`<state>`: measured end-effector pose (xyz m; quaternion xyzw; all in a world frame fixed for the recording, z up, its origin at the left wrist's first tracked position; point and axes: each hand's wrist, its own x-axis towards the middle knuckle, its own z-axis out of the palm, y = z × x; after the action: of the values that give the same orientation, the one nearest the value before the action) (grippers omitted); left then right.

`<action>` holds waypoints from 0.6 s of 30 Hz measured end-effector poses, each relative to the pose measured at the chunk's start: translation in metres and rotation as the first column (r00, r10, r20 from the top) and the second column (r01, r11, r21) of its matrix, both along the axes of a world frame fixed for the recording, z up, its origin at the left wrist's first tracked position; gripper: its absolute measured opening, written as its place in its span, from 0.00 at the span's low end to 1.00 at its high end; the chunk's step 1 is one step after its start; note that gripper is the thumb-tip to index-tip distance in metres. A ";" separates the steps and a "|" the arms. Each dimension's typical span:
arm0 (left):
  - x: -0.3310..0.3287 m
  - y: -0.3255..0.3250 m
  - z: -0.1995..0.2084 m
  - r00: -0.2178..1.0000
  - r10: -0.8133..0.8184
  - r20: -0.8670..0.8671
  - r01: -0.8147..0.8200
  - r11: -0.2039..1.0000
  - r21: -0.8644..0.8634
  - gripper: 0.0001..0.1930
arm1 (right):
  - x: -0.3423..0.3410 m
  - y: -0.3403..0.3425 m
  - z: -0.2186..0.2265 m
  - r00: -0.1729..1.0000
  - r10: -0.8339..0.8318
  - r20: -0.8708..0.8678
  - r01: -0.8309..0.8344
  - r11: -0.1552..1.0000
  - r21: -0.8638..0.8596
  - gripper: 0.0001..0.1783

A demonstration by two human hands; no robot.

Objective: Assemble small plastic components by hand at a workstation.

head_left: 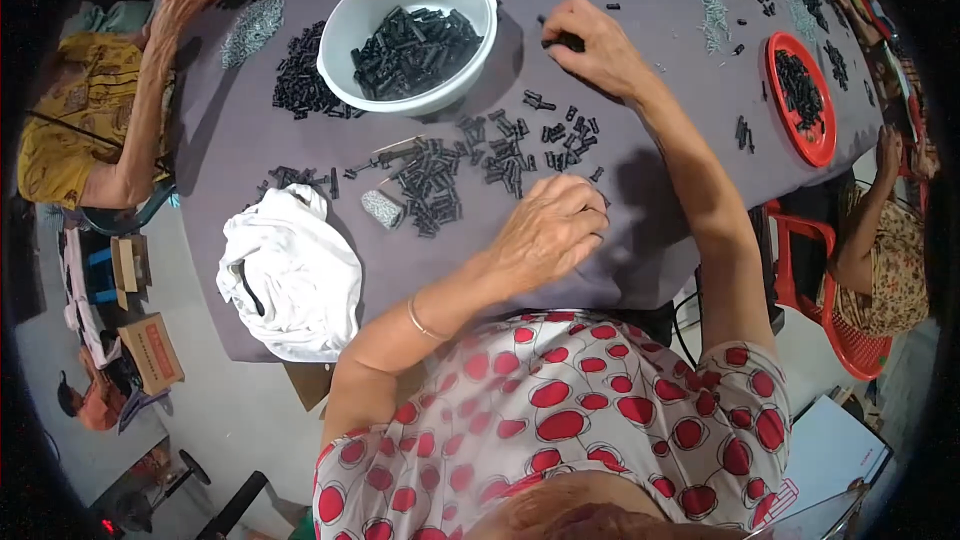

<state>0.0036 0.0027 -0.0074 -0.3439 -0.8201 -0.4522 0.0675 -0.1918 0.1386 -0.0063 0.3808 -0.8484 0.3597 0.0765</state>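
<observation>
Nearest the camera is the person's red-spotted blouse (560,420), and beyond it the wide grey table (230,140) that carries everything else. On it, going down in size, lie a crumpled white cloth (290,270) at the near left edge, a white bowl (405,0) part-filled with small black pieces, a red tray (815,145) of the same pieces far to the right, and a loose scatter of black pieces (500,155) in the middle, with a small whitish spool (381,208) beside it. Working such tiny parts well probably means drawing a few clear of the heap, keeping fingertips low on the tabletop, and not sweeping others off the edge. The left hand (548,230) rests on the table near the scatter, fingers curled under; whether they pinch a piece cannot be told. The right hand (592,45) reaches farther out, beside the bowl, fingers bent down onto a dark piece (570,41) at their tips. Other people's arms work at the left and right rims.
</observation>
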 end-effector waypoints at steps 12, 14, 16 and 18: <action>0.001 0.000 0.004 0.999 -0.012 0.037 0.012 1.000 -0.017 0.09 | 0.085 0.055 0.020 0.982 0.077 0.175 -0.067 0.996 -0.064 0.10; -0.001 0.000 0.003 0.999 -0.009 0.033 0.009 1.000 -0.018 0.09 | 0.090 0.059 0.017 0.987 0.046 0.154 -0.030 0.994 -0.102 0.10; -0.001 0.000 0.004 0.999 -0.011 0.033 0.011 1.000 -0.016 0.09 | 0.092 0.062 0.012 0.991 0.018 0.134 0.001 0.990 -0.141 0.10; -0.001 0.000 0.004 0.999 -0.009 0.032 0.010 1.000 -0.015 0.09 | 0.092 0.065 0.007 0.992 -0.042 0.115 0.061 0.985 -0.164 0.12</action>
<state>0.0022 0.0029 -0.0036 -0.3410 -0.8229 -0.4518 0.0494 -0.0998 0.2033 0.0007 0.3301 -0.8278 0.4483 0.0701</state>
